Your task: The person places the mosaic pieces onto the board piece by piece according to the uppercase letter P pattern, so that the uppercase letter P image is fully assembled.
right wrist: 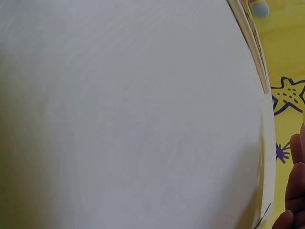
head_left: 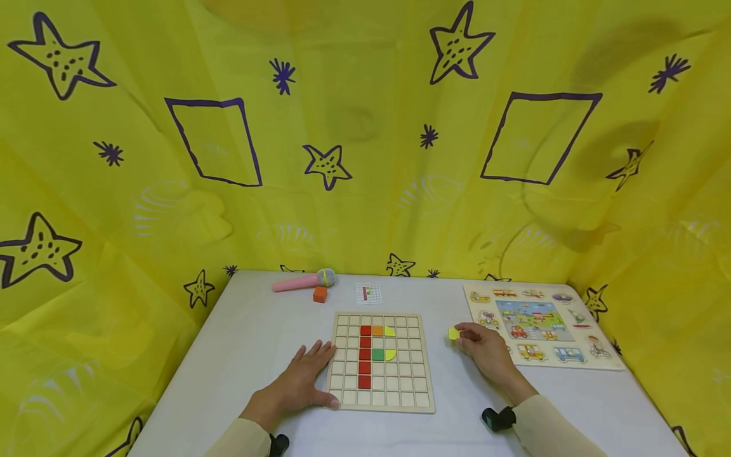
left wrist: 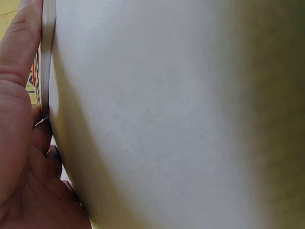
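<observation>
A wooden grid board [head_left: 407,368] lies on the table, with red squares [head_left: 365,368] in a column, an orange square [head_left: 377,331], a green square [head_left: 378,355] and two yellow rounded pieces [head_left: 390,355] to their right. My left hand [head_left: 301,381] rests spread along the board's left edge, its thumb at the near corner. The left wrist view shows that hand against the board's side. Right of the board, my right hand [head_left: 485,352] pinches a small yellow block [head_left: 454,333] between thumb and fingers. Only some of its fingers [right wrist: 296,186] enter the right wrist view; the block is hidden there.
A small pattern card [head_left: 368,293] lies behind the board. To its left are an orange cube [head_left: 320,294] and a pink toy microphone [head_left: 302,281]. A vehicle picture puzzle [head_left: 533,320] lies at the right, close to my right hand. Yellow patterned cloth [head_left: 365,139] surrounds the table.
</observation>
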Demonstrator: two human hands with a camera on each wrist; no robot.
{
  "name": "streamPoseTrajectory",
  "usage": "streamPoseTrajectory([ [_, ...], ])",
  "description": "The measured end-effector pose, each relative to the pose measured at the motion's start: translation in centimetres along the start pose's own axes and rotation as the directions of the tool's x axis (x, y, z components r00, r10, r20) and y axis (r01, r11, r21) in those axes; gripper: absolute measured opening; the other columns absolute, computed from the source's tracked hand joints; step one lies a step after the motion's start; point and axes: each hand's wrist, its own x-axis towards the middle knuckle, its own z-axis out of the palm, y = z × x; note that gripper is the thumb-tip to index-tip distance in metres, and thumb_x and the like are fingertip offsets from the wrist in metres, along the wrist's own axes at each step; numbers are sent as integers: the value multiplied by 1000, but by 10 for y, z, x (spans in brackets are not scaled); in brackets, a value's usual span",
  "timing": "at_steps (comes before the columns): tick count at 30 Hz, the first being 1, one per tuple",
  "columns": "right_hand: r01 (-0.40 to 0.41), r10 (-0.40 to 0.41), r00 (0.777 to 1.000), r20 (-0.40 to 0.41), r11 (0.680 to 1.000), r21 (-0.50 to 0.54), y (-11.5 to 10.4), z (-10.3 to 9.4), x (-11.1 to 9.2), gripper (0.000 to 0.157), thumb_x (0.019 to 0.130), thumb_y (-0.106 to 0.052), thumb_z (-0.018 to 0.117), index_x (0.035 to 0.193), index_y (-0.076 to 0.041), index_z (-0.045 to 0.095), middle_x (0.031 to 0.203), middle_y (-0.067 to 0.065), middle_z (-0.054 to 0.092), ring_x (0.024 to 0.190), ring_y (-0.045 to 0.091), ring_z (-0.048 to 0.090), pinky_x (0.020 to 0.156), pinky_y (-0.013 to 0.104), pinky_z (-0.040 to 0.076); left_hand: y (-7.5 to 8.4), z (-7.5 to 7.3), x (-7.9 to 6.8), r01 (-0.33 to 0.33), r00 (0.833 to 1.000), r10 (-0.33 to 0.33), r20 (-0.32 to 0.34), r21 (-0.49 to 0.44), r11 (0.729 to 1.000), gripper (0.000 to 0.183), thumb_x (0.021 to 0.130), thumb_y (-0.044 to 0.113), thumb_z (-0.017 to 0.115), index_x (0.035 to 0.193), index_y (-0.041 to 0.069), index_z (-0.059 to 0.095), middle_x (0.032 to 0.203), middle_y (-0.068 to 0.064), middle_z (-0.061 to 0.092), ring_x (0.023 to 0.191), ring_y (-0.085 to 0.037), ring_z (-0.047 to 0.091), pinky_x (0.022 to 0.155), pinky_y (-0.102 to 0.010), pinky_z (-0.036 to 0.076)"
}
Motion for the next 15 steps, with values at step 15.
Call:
streamPoseTrajectory([
  [15, -42, 50, 998, -23, 965, 258, -35, 30, 9, 29, 95, -5, 77, 123, -3, 73, 100, 6, 76, 85, 5, 66, 67, 20, 52, -1, 0, 0, -4, 1000, 4, -1, -8, 1000, 117, 74, 54, 91, 163, 3, 36, 172, -16, 33, 162, -39, 20, 132, -63, 9],
])
